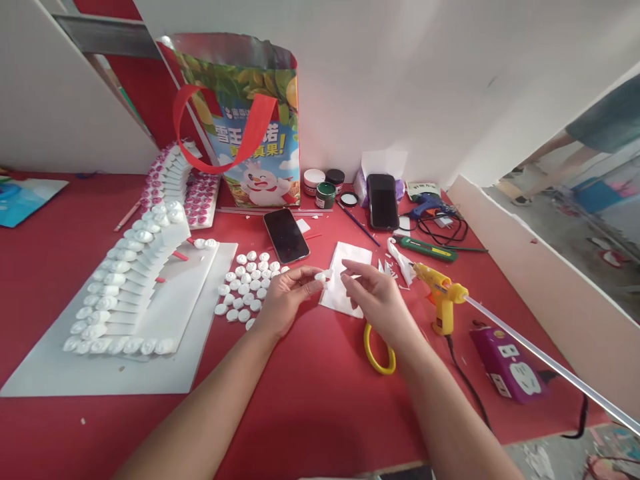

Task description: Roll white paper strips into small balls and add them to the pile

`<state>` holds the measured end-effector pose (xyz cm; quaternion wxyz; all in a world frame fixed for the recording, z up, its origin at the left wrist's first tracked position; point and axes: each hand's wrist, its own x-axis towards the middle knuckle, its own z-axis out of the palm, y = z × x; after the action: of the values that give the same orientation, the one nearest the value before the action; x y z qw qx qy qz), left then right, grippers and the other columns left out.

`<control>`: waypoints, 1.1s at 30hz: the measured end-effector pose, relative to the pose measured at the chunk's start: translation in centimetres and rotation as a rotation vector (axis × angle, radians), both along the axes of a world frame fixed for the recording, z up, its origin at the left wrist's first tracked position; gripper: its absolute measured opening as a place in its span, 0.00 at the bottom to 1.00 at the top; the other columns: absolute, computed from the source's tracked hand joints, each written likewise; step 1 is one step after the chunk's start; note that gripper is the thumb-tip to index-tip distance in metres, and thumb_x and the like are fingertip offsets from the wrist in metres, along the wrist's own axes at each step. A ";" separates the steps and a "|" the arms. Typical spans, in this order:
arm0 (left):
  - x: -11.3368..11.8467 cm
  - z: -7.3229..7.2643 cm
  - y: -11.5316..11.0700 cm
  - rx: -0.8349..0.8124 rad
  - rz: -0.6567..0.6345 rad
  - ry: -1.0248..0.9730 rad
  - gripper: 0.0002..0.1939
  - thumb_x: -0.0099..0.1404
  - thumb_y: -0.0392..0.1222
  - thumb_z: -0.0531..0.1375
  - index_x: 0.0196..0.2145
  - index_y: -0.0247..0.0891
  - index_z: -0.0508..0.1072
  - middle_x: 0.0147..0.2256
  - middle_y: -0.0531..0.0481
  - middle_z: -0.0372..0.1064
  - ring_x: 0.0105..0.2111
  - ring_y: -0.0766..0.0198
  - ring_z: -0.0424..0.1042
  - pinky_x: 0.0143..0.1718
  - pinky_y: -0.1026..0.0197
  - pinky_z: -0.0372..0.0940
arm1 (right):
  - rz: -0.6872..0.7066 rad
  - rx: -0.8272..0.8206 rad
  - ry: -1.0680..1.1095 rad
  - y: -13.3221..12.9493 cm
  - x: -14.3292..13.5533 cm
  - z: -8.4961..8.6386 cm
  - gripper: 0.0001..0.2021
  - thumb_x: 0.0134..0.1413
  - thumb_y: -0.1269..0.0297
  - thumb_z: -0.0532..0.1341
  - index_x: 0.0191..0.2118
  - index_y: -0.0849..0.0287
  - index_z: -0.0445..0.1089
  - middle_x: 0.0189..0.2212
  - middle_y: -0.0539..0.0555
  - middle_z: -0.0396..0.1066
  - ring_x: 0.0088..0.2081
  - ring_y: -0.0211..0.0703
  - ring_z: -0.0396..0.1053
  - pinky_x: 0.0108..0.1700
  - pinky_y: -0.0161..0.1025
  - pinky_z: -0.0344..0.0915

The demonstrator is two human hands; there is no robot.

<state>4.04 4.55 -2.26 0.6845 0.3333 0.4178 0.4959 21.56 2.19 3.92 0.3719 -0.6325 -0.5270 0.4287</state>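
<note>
My left hand (287, 297) pinches a small white paper roll (323, 275) between thumb and fingertips, with a short end sticking out to the right. Just to the right, my right hand (379, 298) hovers with thumb and fingers bent and apart, and I see nothing between them. Below both hands lies a white paper sheet (345, 293). To the left of my left hand is a pile of small round white rolls (244, 289). Yellow-handled scissors (370, 350) lie partly hidden under my right hand.
A white stepped model (165, 293) edged with rolls stands on a white board (65, 373) at left. A yellow glue gun (443, 297) with a long glue stick and a purple power strip (510, 363) are at right. Phones, paint jars (326, 193) and a bag (260, 133) are behind.
</note>
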 end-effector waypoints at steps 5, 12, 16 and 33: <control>-0.1 0.1 -0.1 -0.001 -0.039 -0.007 0.13 0.53 0.45 0.75 0.35 0.38 0.83 0.34 0.48 0.81 0.35 0.61 0.77 0.42 0.59 0.71 | 0.011 -0.123 0.374 0.6 -0.4 -2.6 0.22 0.50 0.54 0.69 0.48 0.62 0.77 0.22 0.46 0.66 0.23 0.34 0.61 0.28 0.36 0.60; 0.0 0.6 -0.2 0.031 -0.074 0.058 0.12 0.53 0.46 0.75 0.34 0.38 0.83 0.31 0.50 0.78 0.31 0.63 0.74 0.37 0.61 0.70 | -0.093 -0.136 0.521 0.3 -1.1 -2.9 0.19 0.42 0.52 0.74 0.37 0.61 0.77 0.19 0.45 0.65 0.22 0.31 0.55 0.26 0.34 0.54; 0.0 0.6 -0.3 0.039 -0.080 0.077 0.12 0.54 0.46 0.74 0.34 0.38 0.83 0.31 0.49 0.78 0.32 0.62 0.74 0.38 0.60 0.70 | -0.094 -0.125 0.512 0.4 -1.5 -2.9 0.19 0.40 0.52 0.74 0.34 0.60 0.76 0.19 0.45 0.65 0.21 0.32 0.55 0.25 0.35 0.55; 0.2 0.9 -0.2 0.027 -0.060 0.102 0.14 0.52 0.49 0.75 0.33 0.38 0.84 0.32 0.47 0.79 0.33 0.60 0.75 0.39 0.59 0.70 | -0.159 -0.058 0.454 0.2 -2.2 -3.5 0.18 0.41 0.51 0.74 0.32 0.59 0.75 0.20 0.47 0.67 0.22 0.34 0.59 0.25 0.35 0.59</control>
<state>4.20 4.33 -1.37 0.6722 0.3796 0.4353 0.4632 19.39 2.37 0.45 0.4950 -0.5700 -0.3660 0.5442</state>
